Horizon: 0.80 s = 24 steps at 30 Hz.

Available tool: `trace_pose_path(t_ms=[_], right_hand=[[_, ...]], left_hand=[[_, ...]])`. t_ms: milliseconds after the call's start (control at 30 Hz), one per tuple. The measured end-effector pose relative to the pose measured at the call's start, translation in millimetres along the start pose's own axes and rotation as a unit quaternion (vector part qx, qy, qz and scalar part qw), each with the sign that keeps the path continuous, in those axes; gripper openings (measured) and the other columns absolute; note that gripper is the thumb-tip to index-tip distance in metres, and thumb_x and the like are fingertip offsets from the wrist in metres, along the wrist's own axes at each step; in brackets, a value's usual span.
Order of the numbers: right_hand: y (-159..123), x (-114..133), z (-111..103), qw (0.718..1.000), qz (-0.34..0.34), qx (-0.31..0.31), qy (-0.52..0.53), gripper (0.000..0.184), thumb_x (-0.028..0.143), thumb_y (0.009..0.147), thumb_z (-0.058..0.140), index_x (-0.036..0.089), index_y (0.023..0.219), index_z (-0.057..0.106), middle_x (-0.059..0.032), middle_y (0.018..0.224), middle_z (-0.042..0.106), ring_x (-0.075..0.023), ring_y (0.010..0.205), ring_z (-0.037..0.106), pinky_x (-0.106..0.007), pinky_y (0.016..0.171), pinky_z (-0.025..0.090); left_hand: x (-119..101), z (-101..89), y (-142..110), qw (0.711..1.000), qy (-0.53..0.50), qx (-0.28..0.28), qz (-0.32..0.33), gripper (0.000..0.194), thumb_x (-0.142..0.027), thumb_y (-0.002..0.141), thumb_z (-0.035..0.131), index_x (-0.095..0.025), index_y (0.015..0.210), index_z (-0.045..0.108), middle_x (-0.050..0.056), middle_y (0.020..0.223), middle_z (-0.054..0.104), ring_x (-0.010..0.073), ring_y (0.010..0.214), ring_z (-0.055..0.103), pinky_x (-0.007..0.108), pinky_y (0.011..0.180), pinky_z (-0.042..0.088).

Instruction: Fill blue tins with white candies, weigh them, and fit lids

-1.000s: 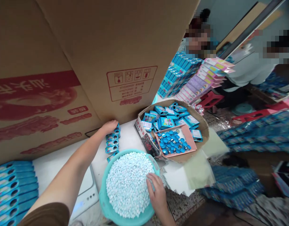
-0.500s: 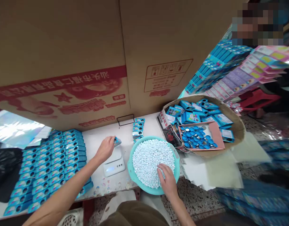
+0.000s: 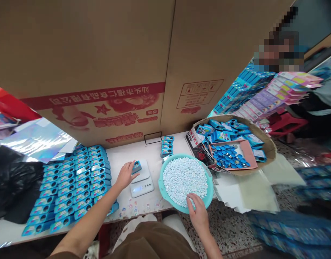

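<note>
Beside a small blue box [image 3: 137, 166] with a round dark hole in its end, my left hand [image 3: 125, 176] has its fingers at the left edge and its thumb along the near side. The box stands on the plate of a white digital scale [image 3: 142, 188]. My right hand [image 3: 199, 213] rests at the near right of a turquoise basin [image 3: 162, 190], its fingertips on the small white tablets [image 3: 185, 180] that fill it. Those fingers are loosely curved, thumb apart. Any tablets between them are too small to make out.
Rows of blue boxes [image 3: 77, 181] stand on the left of the white table. A short row [image 3: 167, 146] is behind the basin. A cut carton [image 3: 270, 151] on the right holds blue boxes and round blue lids [image 3: 227, 156]. Large cardboard cartons [image 3: 108, 43] wall off the back.
The blue box in my left hand has gone from tilted at the scale's edge to sitting upright on its plate. My right hand has shifted slightly toward the basin's near rim. The view has swung left.
</note>
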State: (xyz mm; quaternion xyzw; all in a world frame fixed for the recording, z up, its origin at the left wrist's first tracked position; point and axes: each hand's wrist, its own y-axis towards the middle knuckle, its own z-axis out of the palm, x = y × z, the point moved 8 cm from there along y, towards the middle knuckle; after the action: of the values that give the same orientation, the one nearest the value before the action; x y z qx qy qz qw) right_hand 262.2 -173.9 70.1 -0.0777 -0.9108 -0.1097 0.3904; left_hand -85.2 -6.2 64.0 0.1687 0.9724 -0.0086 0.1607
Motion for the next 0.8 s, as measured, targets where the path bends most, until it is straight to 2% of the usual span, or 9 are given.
trace_pose_path(t_ms=[100,233,400,567,800], right_hand=[[-15.4,3.8,3.0,1.000,0.012,-0.010,-0.005,0.034,0.044,0.089,0.044,0.018,0.095,0.064,-0.0123,0.100,0.066,-0.0246,0.099,0.057,-0.043,0.089,0.044],[-29.6,9.8,6.6,0.999,0.019,-0.022,-0.013,0.036,0.044,0.089,0.042,0.017,0.095,0.064,-0.0133,0.099,0.066,-0.0255,0.098,0.057,-0.044,0.088,0.044],[-37.2,17.3,11.8,0.999,0.021,-0.034,-0.016,0.038,0.046,0.088,0.040,0.016,0.094,0.064,-0.0133,0.098,0.065,-0.0245,0.096,0.057,-0.043,0.088,0.043],[-37.4,28.2,13.4,0.999,0.017,-0.029,-0.013,0.037,0.045,0.088,0.041,0.016,0.093,0.064,-0.0128,0.097,0.065,-0.0241,0.095,0.057,-0.043,0.089,0.043],[-38.5,37.1,-0.3,0.999,0.014,-0.023,-0.031,0.035,0.043,0.088,0.042,0.016,0.095,0.063,-0.0124,0.099,0.065,-0.0238,0.098,0.056,-0.043,0.090,0.043]], left_hand=[[14.3,-14.8,-25.4,0.999,-0.010,-0.027,-0.019,0.071,-0.052,0.077,0.057,-0.019,0.136,0.032,0.014,0.121,0.050,0.0300,0.115,0.046,0.045,0.095,0.041],[25.8,-28.5,-65.3,0.998,-0.015,-0.059,-0.026,0.069,-0.052,0.080,0.053,-0.017,0.136,0.033,0.015,0.123,0.049,0.0303,0.116,0.045,0.046,0.097,0.039],[35.8,-27.3,-100.2,0.994,-0.030,-0.088,-0.060,0.063,-0.051,0.081,0.050,-0.016,0.132,0.037,0.015,0.116,0.052,0.0301,0.112,0.048,0.047,0.095,0.041],[38.6,-18.4,-112.7,0.990,-0.062,-0.093,-0.084,0.058,-0.050,0.082,0.049,-0.015,0.127,0.042,0.014,0.113,0.054,0.0291,0.110,0.048,0.046,0.095,0.041],[40.4,-10.8,-103.9,0.983,-0.105,-0.102,-0.111,0.052,-0.047,0.081,0.051,-0.016,0.123,0.046,0.012,0.108,0.057,0.0285,0.107,0.050,0.046,0.095,0.041]])
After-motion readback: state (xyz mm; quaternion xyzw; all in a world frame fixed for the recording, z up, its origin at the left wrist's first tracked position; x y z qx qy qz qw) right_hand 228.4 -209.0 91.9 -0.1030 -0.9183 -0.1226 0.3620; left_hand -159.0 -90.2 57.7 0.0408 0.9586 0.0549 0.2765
